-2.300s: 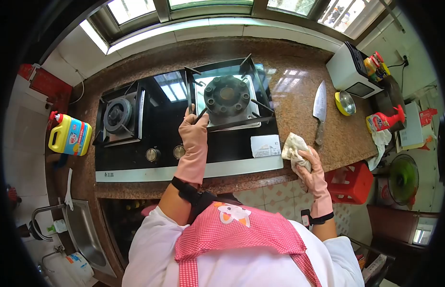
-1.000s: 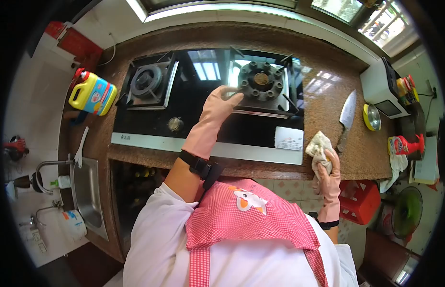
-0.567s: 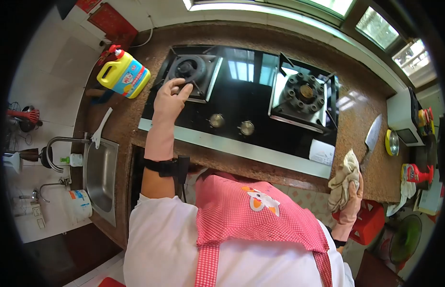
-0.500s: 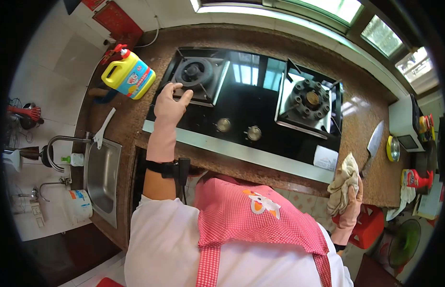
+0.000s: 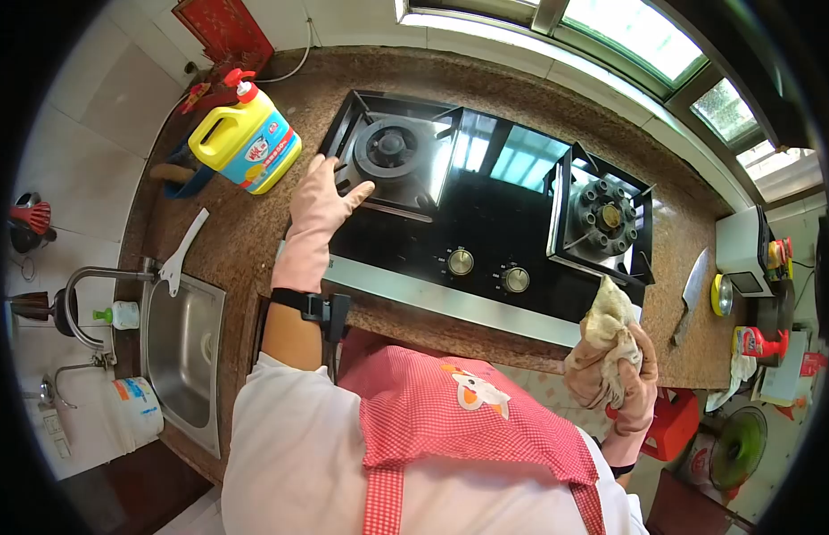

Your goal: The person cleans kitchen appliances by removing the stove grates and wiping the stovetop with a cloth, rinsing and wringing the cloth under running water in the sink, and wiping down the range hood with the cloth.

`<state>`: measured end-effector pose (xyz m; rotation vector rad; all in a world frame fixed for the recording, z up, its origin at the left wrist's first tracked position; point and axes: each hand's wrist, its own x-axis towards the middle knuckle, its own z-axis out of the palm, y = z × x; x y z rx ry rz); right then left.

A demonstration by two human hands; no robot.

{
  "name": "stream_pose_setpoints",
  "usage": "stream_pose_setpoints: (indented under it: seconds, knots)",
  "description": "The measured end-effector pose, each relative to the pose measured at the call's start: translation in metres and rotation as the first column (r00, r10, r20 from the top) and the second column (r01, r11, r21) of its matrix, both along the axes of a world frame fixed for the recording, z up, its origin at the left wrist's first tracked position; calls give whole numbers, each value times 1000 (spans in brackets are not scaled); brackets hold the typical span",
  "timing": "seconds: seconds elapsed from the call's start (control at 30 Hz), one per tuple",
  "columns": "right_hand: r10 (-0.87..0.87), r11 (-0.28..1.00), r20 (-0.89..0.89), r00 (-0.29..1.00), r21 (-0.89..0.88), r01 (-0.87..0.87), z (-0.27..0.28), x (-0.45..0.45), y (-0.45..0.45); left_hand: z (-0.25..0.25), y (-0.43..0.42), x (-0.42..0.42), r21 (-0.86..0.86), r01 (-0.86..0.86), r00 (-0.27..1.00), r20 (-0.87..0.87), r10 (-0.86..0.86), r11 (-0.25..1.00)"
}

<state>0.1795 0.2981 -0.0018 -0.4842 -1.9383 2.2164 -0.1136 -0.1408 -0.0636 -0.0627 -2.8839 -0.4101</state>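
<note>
My left hand (image 5: 318,207), in a pink glove, is at the front left corner of the left burner (image 5: 392,150), thumb and fingers apart, nothing seen between them. Whether its fingertips touch the pan support there is hard to tell. My right hand (image 5: 637,379), gloved too, grips a crumpled off-white cloth (image 5: 608,321) by the front right edge of the black glass cooktop (image 5: 486,214). On the cooktop's right side is the other burner (image 5: 603,217) inside its square support. Two round knobs, a left one (image 5: 461,261) and a right one (image 5: 516,279), lie between the burners.
A yellow detergent jug (image 5: 247,138) stands left of the cooktop. Further left are a white scraper-like tool (image 5: 184,254) and a steel sink (image 5: 178,357). To the right lie a knife (image 5: 693,290), a bowl (image 5: 721,295) and a red spray bottle (image 5: 760,344). Below is a red stool (image 5: 671,423).
My left hand let go of the right burner's support and moved left to the left burner. My right hand still holds the cloth, now raised over the cooktop's edge. The view has turned left.
</note>
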Motion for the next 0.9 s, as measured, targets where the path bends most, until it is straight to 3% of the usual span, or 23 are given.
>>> stream_pose_setpoints:
  seconds: [0.03,0.13,0.27,0.4,0.57,0.67,0.7,0.8,0.9]
  knots:
    - [3,1000,9,1000,7,-3,1,-2,-6,-7,-7,-2,37,14,1000,-9,-14,999]
    - [5,1000,40,999,-1,-5,5,-10,-28,1,-17,-16,312,-138,943,332,28,940]
    - [15,1000,22,1000,27,-15,6,-20,-50,-23,-29,-36,446,-69,963,263,-57,893]
    - [48,999,46,998,-11,-47,13,-33,-67,-34,-26,-38,514,-89,988,152,11,853]
    - [172,983,16,985,60,-173,22,-54,-74,-47,-29,-53,618,-121,991,27,133,777]
    - [239,969,30,971,52,-240,46,-73,-89,2,-28,-42,685,-131,986,12,168,716]
    - [274,953,32,961,129,-276,53,-83,-92,0,-36,-46,792,-63,990,-29,141,608]
    - [405,832,33,914,400,-384,63,-124,-97,40,-46,-21,880,-44,987,-36,159,473]
    - [579,492,49,814,775,-396,58,-183,-112,57,-63,12,930,10,974,-92,206,367]
